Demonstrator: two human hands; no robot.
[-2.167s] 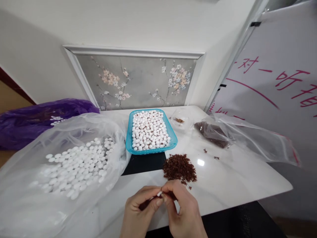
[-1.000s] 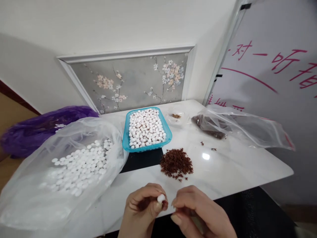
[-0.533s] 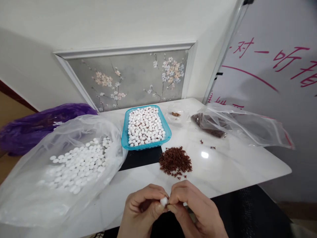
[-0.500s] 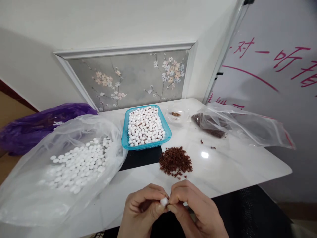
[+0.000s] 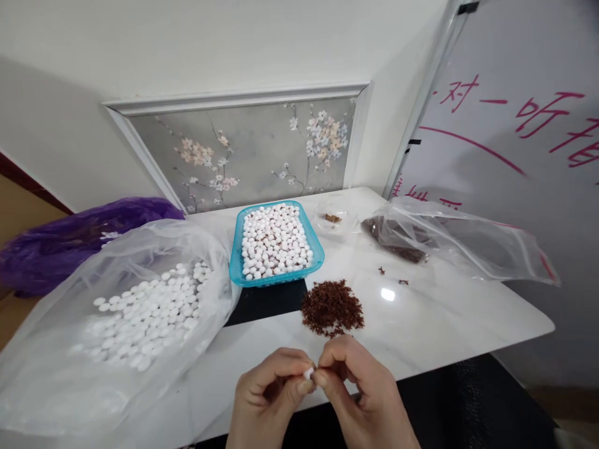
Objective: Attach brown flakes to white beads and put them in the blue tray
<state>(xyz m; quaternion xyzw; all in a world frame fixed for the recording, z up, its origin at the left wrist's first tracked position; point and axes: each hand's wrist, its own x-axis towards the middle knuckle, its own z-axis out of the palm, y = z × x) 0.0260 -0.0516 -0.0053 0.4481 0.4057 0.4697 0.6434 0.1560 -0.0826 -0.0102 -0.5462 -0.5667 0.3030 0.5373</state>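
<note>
Near the table's front edge, a small white ball (image 5: pixel 308 373) is pinched between the thumb and forefinger of my left hand (image 5: pixel 271 396). My right hand (image 5: pixel 358 393) is closed in a pinch against the ball's right side; anything between its fingertips is hidden. Just beyond both hands lies a pile of small reddish-brown branched pieces (image 5: pixel 331 307). Behind that, a blue plastic basket (image 5: pixel 319 249) holds many white balls with brown bits showing among them. To the left, an open clear plastic bag (image 5: pixel 56 380) contains loose white balls.
A purple bag (image 5: pixel 88 234) lies at the far left. Toward the back right are a small clear bag with brown bits (image 5: pixel 332 218) and a zip bag (image 5: pixel 486 249) with dark contents. Two stray brown pieces (image 5: pixel 403 282) lie on the white table (image 5: pixel 449 324).
My right hand has shifted slightly up and left, its fingertips pressing closer on the ball. The ball is now more covered by the fingers. My left hand keeps its pinch.
</note>
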